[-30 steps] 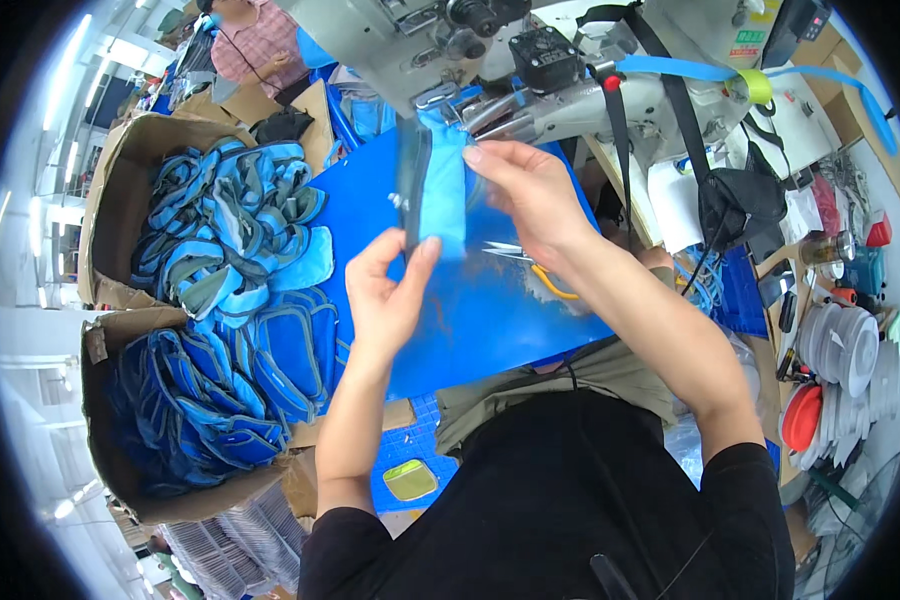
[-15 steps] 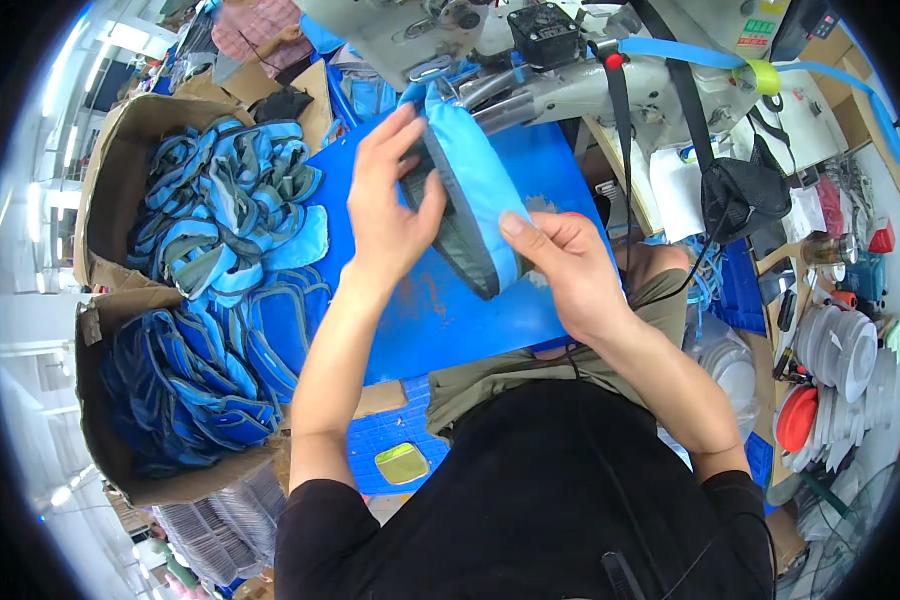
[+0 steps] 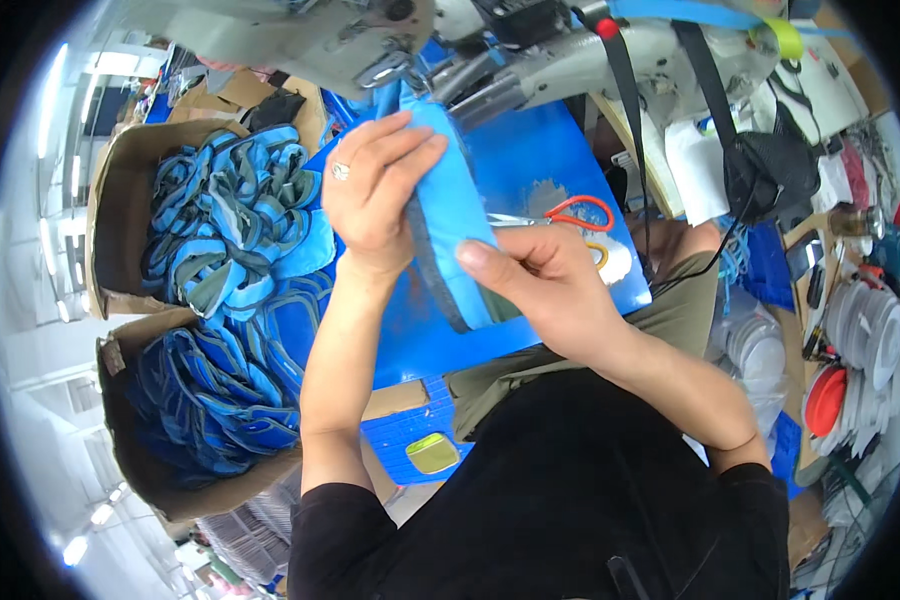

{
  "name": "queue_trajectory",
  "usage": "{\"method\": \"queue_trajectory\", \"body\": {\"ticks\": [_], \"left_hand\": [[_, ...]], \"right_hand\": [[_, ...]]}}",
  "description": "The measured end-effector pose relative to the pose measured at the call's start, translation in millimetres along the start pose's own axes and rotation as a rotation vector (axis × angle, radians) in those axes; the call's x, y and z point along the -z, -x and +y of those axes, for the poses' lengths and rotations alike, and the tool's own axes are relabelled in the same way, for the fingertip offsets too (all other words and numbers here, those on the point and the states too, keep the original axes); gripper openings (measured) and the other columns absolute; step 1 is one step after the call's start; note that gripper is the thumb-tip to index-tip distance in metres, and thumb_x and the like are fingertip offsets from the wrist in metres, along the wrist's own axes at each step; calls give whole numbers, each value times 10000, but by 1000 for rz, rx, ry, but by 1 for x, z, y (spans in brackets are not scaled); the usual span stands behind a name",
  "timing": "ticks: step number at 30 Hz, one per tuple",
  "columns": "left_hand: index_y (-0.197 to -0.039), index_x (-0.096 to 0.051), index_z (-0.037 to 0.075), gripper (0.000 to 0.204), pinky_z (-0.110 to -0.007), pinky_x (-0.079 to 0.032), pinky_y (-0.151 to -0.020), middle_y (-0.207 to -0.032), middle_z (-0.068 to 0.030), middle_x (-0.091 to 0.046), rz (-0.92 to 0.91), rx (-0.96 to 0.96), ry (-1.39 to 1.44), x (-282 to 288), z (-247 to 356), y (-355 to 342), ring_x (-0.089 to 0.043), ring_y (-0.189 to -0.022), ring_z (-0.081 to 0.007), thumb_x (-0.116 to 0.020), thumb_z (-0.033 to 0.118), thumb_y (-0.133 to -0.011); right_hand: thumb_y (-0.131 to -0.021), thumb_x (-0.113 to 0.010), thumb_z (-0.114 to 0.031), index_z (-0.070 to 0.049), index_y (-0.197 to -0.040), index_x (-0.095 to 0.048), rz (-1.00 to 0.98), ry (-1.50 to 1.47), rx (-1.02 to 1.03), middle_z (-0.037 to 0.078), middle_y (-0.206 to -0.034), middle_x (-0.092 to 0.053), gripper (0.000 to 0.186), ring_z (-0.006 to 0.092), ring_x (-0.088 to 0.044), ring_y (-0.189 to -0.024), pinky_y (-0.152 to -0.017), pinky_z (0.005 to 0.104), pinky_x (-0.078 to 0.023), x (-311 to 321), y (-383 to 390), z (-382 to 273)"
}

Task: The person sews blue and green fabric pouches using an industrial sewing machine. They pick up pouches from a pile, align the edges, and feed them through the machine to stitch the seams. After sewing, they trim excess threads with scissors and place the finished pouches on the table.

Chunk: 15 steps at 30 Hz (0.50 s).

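Both my hands hold a light blue padded fabric piece (image 3: 455,215) with a grey edge, above the blue work table (image 3: 530,160). My left hand (image 3: 375,185), with a ring on one finger, grips the piece's upper left side. My right hand (image 3: 535,280) pinches its lower right side with the thumb on top. The top of the piece sits close under the grey sewing machine head (image 3: 370,40). Red-handled scissors (image 3: 570,213) lie on the table just behind my right hand.
Two cardboard boxes stand at my left: the upper box (image 3: 120,200) and the lower box (image 3: 140,440) are full of blue and grey fabric pieces. A blue crate (image 3: 410,430) sits under the table. Black straps (image 3: 710,90), stacked white plates (image 3: 860,330) and clutter fill the right.
My hands have drawn the blue piece closer to me and turned it more upright under the machine head. My left hand now grips its upper side instead of its lower edge.
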<state>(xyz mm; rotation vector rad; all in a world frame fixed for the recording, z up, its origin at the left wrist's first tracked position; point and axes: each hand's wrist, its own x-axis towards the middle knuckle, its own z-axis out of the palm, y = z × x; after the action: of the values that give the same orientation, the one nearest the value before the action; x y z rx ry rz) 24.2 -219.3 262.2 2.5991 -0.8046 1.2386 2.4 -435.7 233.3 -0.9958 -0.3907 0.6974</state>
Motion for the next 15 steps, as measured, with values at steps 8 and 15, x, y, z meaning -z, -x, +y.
{"method": "queue_trajectory", "body": {"ticks": [8,15], "left_hand": [[-970,-730,-7,168,-281,-529,-820,-977,-87,-750,165,557,344,-3,-1,11,-676,-862,-156,-788,1,-813],[-1130,-702,-35,277,-265,-549,-850,-1054,-105,-733,169,539,373,-4,2,10,-678,-953,-138,-802,16,-877]], "right_hand": [[-992,-712,-254,-3,-1007,-739,317,226,417,65,-847,-718,254,110,-645,-748,-686,282,-512,12,-20,27],[-905,-798,-257,7,-1011,-758,319,233,395,110,-842,-759,287,161,-718,-721,-651,305,-547,36,-69,31]]}}
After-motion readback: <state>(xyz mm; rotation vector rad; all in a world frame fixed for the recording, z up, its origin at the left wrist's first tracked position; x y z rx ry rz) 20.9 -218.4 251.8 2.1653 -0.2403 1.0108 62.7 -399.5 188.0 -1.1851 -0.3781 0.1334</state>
